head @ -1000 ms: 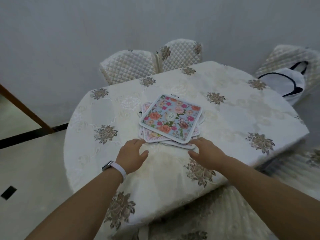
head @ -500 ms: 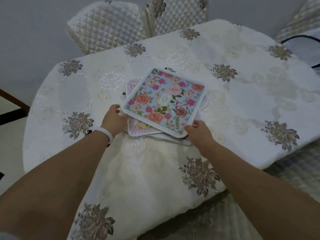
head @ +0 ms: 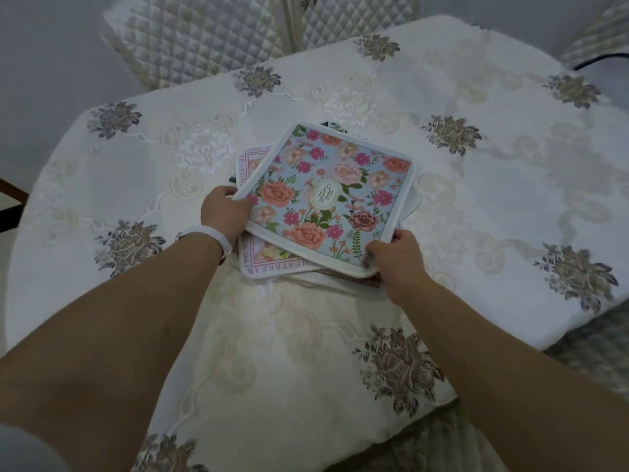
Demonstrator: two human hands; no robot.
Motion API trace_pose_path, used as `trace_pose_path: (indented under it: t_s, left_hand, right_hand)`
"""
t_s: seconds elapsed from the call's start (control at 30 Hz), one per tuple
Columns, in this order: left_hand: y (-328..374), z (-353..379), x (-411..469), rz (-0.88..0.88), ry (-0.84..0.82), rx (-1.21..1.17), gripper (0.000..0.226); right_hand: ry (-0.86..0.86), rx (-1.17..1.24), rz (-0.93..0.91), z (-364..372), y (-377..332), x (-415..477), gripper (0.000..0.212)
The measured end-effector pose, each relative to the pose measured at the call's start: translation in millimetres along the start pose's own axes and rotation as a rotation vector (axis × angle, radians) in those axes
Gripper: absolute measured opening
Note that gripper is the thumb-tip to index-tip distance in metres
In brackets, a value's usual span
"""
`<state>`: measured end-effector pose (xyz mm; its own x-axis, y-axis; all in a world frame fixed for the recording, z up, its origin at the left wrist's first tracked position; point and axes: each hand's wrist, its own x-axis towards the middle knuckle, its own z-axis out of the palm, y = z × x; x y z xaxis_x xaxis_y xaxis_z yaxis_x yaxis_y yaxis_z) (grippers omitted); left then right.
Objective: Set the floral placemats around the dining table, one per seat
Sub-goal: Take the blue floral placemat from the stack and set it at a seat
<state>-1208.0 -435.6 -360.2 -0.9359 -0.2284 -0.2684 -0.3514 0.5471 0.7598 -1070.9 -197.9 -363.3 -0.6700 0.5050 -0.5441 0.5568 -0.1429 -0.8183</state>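
A stack of square floral placemats lies in the middle of the dining table (head: pixel 493 199), which is covered by a cream embroidered cloth. The top placemat (head: pixel 330 195) is light blue with pink and orange flowers and a white border. A pink-bordered placemat (head: pixel 258 260) shows beneath it, with further mats mostly hidden under that. My left hand (head: pixel 223 212) grips the top placemat's left corner. My right hand (head: pixel 394 257) holds its near right corner, fingers curled over the edge. The near edge of the top mat looks slightly raised off the stack.
Two quilted cream chair backs (head: pixel 200 35) stand at the far side of the table. Another covered chair with a white bag (head: pixel 602 59) is at the far right. A quilted seat (head: pixel 442 447) sits under the near table edge.
The view has moved closer over the table. Both hands went from resting on the cloth in front of the stack to gripping the top blue placemat at its left and near right corners.
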Motion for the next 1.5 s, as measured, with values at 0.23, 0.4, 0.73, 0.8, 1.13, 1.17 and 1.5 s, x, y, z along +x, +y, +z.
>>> trace_pose_path:
  t_s: [0.23, 0.4, 0.73, 0.8, 1.13, 1.17, 1.5]
  left_hand:
    - [9.2, -2.0, 2.5, -0.043, -0.080, -0.031, 0.026]
    - [-2.2, -12.4, -31.9, -0.082, -0.203, -0.102, 0.027]
    - [-21.9, -57.9, -139.1, -0.002, -0.247, -0.314, 0.019]
    - [-23.7, -73.5, -160.6, 0.011, -0.253, -0.356, 0.018]
    - [-24.4, -119.1, -257.6, 0.108, -0.313, -0.504, 0.019]
    - [-23.6, -119.1, -264.2, 0.114, -0.318, -0.511, 0.018]
    - [7.9, -92.9, -340.6, 0.157, -0.489, -0.598, 0.023]
  right_hand:
    - [0.009, -0.067, -0.031, -6.8, -0.3, 3.4, 0.030]
    - [0.011, -0.145, -0.063, -21.4, -1.8, -16.8, 0.036]
    - [-0.004, -0.260, -0.151, -58.9, 9.7, -116.5, 0.029]
    - [0.009, -0.261, -0.154, -65.4, 13.1, -141.2, 0.028]
    - [0.109, -0.273, -0.251, -110.5, 18.4, -248.2, 0.024]
    - [0.126, -0.250, -0.255, -115.8, 19.9, -257.4, 0.024]
    - [0.269, -0.096, -0.264, -197.5, 36.5, -323.0, 0.030]
